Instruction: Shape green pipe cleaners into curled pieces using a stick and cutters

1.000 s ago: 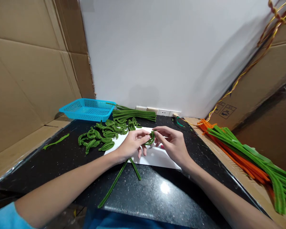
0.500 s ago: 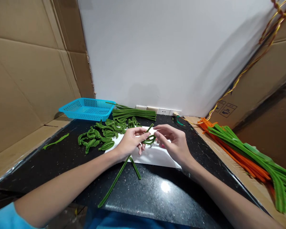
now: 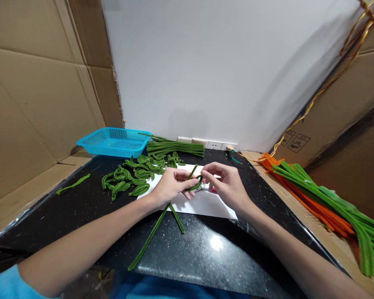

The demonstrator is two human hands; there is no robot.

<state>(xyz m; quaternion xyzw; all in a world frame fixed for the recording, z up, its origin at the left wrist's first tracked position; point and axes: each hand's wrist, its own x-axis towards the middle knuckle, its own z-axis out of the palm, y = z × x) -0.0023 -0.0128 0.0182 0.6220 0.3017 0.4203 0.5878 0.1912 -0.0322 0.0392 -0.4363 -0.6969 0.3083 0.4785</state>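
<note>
Green pipe cleaner, pinched between left hand and right hand, had bent tighter. Its loop looked nearly closed.

Single head cam, pitched forward and down across the black surface, facing the white wall behind the white sheet. Close range, wide lens: the sheet sits mid-frame, with the left hand and right hand just over it and the forearms entering from the bottom corners. Frame reaches the cardboard panel far left of the sheet and the stacked boxes far right.
</note>
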